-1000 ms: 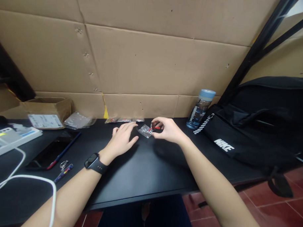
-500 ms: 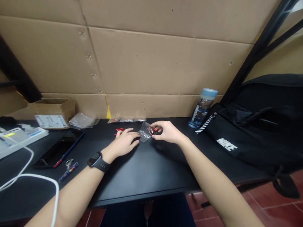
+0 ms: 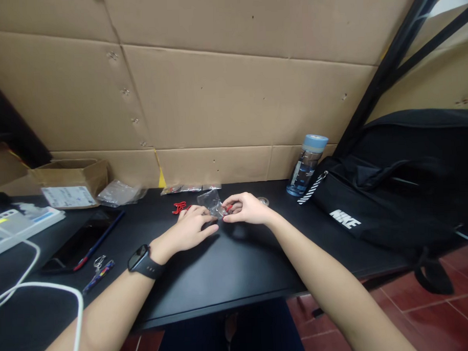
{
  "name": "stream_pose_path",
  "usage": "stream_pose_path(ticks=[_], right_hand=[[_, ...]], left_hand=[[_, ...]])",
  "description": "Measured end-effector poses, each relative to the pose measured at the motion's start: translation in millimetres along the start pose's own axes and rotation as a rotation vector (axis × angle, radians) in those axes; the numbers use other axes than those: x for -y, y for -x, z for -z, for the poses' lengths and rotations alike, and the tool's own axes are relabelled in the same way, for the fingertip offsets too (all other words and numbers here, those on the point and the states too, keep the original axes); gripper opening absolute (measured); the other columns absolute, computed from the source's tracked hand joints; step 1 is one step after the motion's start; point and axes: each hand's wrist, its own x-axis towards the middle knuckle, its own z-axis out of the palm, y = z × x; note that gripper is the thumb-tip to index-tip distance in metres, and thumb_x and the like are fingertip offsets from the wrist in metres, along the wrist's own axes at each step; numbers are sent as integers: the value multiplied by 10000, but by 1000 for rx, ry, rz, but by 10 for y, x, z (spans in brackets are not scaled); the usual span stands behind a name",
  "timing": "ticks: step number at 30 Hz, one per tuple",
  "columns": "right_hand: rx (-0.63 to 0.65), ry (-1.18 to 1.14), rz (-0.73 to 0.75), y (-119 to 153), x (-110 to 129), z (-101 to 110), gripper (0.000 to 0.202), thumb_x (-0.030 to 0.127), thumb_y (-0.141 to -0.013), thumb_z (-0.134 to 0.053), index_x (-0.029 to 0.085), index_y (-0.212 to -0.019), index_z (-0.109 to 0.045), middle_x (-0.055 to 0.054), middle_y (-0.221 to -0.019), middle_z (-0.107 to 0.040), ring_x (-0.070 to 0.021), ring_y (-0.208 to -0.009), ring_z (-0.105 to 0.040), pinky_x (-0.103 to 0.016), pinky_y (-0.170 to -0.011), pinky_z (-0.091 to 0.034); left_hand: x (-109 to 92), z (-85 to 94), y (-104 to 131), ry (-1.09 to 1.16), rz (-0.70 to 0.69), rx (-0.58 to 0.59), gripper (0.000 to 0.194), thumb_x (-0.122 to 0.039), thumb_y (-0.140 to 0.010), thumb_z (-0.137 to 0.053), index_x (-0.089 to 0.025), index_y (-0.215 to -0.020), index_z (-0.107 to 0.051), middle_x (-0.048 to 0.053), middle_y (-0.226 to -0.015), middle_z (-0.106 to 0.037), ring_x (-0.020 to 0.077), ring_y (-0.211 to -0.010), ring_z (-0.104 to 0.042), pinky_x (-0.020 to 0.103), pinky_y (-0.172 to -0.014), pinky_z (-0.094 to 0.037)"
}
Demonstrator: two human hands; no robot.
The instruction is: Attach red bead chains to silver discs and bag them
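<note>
My right hand [image 3: 246,209] is closed in a pinch around a small red item [image 3: 228,209], cord-like but partly hidden by the fingers. At its fingertips lies a clear plastic bag [image 3: 210,200], between both hands. My left hand [image 3: 192,227] rests low on the tabletop with its fingers stretched out toward the bag. A bunched red cord [image 3: 179,207] lies just beyond the left fingers. Behind the right hand, a small round clear object [image 3: 263,200] shows in part on the table.
Several small packets [image 3: 192,188] line the cardboard wall. A water bottle [image 3: 308,165] and black backpack [image 3: 403,190] stand right. Left are a cardboard box [image 3: 71,183], crumpled plastic [image 3: 119,194], a phone [image 3: 85,239], a keychain [image 3: 99,275], a power strip [image 3: 24,224] and white cable [image 3: 75,293].
My right hand has moved slightly left and lower toward the bag. The round object that was at its fingers now lies behind the hand. My view has shifted a little.
</note>
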Motion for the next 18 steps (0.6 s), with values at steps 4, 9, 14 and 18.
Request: stream_pose_path(ticks=[4, 9, 14, 18], right_hand=[[-69, 274, 70, 2, 17, -6, 383, 292, -687, -822, 155, -1038, -751, -46, -919, -742, -156, -776, -685, -257, -742, -528], [-129, 532, 123, 17, 87, 17, 260, 291, -711, -797, 166, -938, -786, -49, -864, -724, -153, -734, -641, -248, -705, -469], [-117, 603, 57, 34, 116, 30, 187, 345, -743, -779, 177, -825, -785, -29, -741, -706, -141, -653, -604, -239, -632, -406], [-123, 579, -2, 39, 117, 31, 199, 351, -712, -798, 194, -830, -771, -1, -704, -709, -134, -636, -601, -232, -592, -376]], left_hand=[[-37, -30, 5, -12, -5, 11, 462, -607, -961, -437, -360, -1258, -691, 80, -1394, -569, 347, -1355, -392, 581, -1097, -309], [-5, -85, 30, -21, 46, 57, 490, -631, -970, -393, -438, -1381, -576, 54, -1534, -476, 407, -1462, -242, 705, -1107, -198], [-28, -86, 51, 0, 41, 52, 524, -622, -967, -410, -419, -1441, -506, 55, -1543, -473, 406, -1444, -284, 686, -1115, -231], [-36, -76, 63, 5, 41, 77, 526, -628, -959, -420, -410, -1430, -508, 38, -1557, -460, 403, -1446, -289, 689, -1119, -223]])
